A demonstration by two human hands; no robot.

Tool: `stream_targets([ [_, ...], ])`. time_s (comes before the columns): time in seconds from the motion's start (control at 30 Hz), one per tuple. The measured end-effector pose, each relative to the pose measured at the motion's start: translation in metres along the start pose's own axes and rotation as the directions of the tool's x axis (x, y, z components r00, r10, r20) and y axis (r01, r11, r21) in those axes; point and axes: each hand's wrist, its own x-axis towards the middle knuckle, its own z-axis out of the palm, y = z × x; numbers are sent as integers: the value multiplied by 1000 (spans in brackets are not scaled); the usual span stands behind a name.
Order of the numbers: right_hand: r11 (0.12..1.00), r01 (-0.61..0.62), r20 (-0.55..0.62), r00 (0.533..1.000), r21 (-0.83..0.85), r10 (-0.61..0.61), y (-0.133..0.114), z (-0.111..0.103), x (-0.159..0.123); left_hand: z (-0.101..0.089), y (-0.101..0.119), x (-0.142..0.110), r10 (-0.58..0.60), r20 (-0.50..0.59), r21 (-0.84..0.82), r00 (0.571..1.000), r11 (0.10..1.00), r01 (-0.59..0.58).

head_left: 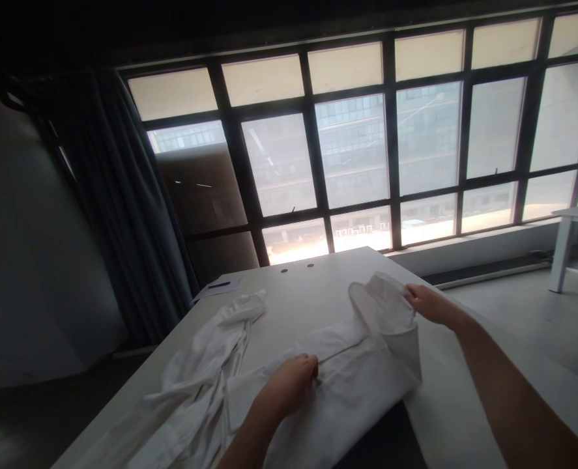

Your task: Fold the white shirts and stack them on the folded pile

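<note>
A white long-sleeved shirt (pixel 347 371) lies bunched on the white table (pixel 289 286), its front placket running across the middle. My right hand (pixel 430 305) grips the raised collar (pixel 379 303) at its right edge, lifting it off the shirt body. My left hand (pixel 289 385) rests curled on the shirt front, its fingers at the placket. One crumpled sleeve (pixel 210 345) stretches away to the far left of the table, and other folds of fabric pile up below it.
A sheet of paper with a blue pen (pixel 219 285) lies at the table's far corner, and the tabletop has two small round holes (pixel 297 267). Beyond the edge stands a large window (pixel 352 150) with a dark curtain (pixel 127 208) at left. A small white table (pixel 569 241) stands at right.
</note>
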Motion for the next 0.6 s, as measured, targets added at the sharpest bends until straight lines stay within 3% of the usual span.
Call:
stream_targets([
  [0.13, 975, -217, -85, 974, -54, 212, 56, -24, -8, 5, 1, 4, 10, -20, 40, 1000, 999, -10],
  [0.23, 972, -231, -100, 969, -55, 224, 64, -25, -8, 7, 5, 7, 4, -30, 57, 1000, 998, -2],
  [0.33, 989, -143, -28, 989, -45, 142, 42, -10, -1, 5, 10, 8, 5, -40, 64, 999, 998, -2],
  [0.43, 999, -15, 98, 995, -45, 20, 5, 17, 3, 1, 13, 8, -25, -83, 59, 996, 998, 30],
  [0.6, 987, 149, 287, 950, -59, -126, -57, 75, -7, -1, 13, 8, -144, -134, 56, 980, 987, 153],
])
